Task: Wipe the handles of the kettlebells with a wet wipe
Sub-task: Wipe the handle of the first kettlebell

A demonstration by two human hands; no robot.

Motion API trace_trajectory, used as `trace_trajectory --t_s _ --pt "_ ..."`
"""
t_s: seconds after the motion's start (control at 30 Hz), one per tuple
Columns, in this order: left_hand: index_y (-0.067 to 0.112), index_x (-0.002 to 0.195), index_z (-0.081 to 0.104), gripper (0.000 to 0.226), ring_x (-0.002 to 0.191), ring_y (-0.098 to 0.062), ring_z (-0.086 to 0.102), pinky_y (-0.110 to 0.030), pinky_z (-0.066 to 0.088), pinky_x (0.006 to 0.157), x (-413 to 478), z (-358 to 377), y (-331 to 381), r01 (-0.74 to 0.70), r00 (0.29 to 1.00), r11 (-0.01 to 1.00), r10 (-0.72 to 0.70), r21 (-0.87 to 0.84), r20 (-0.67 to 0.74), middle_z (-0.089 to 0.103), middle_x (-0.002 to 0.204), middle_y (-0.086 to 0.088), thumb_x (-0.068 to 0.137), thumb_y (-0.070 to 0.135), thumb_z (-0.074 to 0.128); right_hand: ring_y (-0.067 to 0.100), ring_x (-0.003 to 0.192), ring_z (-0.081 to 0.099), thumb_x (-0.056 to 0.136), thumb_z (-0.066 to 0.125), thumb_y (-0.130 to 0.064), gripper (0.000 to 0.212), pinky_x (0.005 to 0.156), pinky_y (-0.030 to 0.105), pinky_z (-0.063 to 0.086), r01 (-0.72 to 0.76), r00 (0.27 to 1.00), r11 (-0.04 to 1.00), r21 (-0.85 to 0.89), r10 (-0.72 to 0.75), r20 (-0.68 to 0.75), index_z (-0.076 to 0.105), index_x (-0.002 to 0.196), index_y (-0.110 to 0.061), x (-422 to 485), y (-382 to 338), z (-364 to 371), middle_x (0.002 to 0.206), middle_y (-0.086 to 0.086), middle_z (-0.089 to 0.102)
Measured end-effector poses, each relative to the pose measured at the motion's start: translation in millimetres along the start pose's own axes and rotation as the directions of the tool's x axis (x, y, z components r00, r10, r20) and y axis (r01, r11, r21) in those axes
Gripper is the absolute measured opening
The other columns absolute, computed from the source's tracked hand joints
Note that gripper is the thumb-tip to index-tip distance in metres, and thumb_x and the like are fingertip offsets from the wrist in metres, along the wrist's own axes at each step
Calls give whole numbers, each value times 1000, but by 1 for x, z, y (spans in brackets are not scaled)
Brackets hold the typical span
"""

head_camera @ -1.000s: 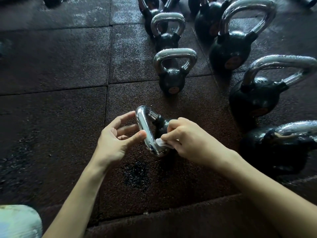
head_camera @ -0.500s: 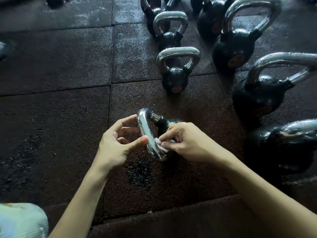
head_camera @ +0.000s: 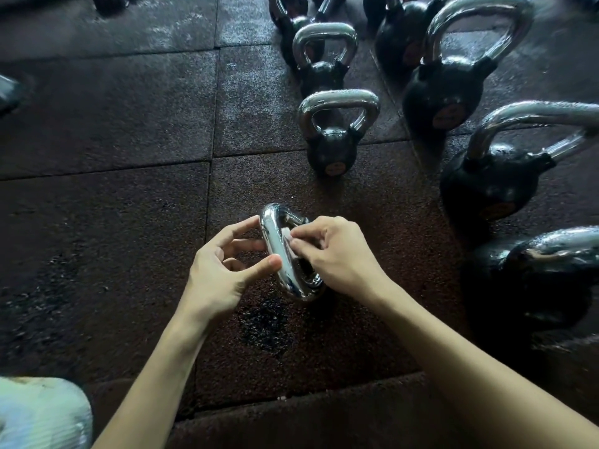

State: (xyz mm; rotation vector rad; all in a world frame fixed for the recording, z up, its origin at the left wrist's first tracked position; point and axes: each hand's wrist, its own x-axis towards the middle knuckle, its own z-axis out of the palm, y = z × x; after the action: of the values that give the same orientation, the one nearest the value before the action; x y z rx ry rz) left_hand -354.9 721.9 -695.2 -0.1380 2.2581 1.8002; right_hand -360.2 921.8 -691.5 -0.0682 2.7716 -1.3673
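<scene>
A small black kettlebell with a chrome handle (head_camera: 281,254) stands on the dark rubber floor at the centre. My left hand (head_camera: 223,270) steadies the handle from the left, thumb and fingertips touching the chrome bar. My right hand (head_camera: 334,251) pinches a small white wet wipe (head_camera: 287,234) against the inner upper part of the handle. The kettlebell's black body is mostly hidden under the handle and my right hand.
Several more black kettlebells with chrome handles stand behind and to the right, the nearest small one (head_camera: 334,131) straight ahead and a large one (head_camera: 505,176) on the right. A dark wet patch (head_camera: 265,328) marks the floor tile. A pale cloth-covered knee (head_camera: 39,413) shows bottom left.
My right hand has slid the wipe from the lower end of the handle up to its upper part. My left hand has kept its hold.
</scene>
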Motion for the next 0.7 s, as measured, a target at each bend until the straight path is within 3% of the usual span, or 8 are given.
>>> trace_trajectory --t_s 0.13,0.27,0.37,0.5,0.6,0.7 --pt "48 121 68 73 82 -22 56 -39 52 84 1 4 0 -7 1000 999 7 -32 0 80 101 10 52 49 91 3 79 62 94 72 -23 18 80 23 50 8 993 999 33 -4 -119 82 109 -18 10 -7 10 97 -1 76" --pt "45 119 68 72 77 -19 49 -23 47 70 2 5 3 -25 1000 1000 25 -18 4 80 98 12 51 48 90 6 74 62 93 73 -19 15 76 23 49 51 972 998 40 -40 -231 82 105 -17 4 -2 18 87 -1 70" --pt "45 120 68 71 81 -18 53 -9 47 66 1 4 3 -41 999 999 41 -2 6 80 98 14 52 46 89 19 81 64 94 71 -20 15 79 38 54 97 954 995 -30 -101 -282 82 103 -17 5 2 22 85 2 68" --pt "44 122 68 72 80 -15 54 -8 47 65 1 7 5 -57 998 998 57 3 -7 79 99 15 53 46 89 22 84 59 96 67 -24 13 78 45 52 48 961 978 -202 -100 -258 79 92 -21 7 16 22 82 -1 62" --pt "43 125 66 76 66 -3 49 -14 48 64 5 11 10 -81 996 995 82 55 -18 77 99 21 53 50 89 19 79 61 95 71 -28 14 77 38 53 26 956 985 -170 -75 -284 81 91 -19 1 17 9 82 0 66" --pt "51 132 58 85 59 2 47 -16 48 66 10 24 22 -155 988 975 155 162 9 73 98 28 52 63 86 7 74 66 92 76 -30 11 71 19 53 -52 950 998 -33 40 -310 83 96 -22 -9 24 -23 87 -3 74"
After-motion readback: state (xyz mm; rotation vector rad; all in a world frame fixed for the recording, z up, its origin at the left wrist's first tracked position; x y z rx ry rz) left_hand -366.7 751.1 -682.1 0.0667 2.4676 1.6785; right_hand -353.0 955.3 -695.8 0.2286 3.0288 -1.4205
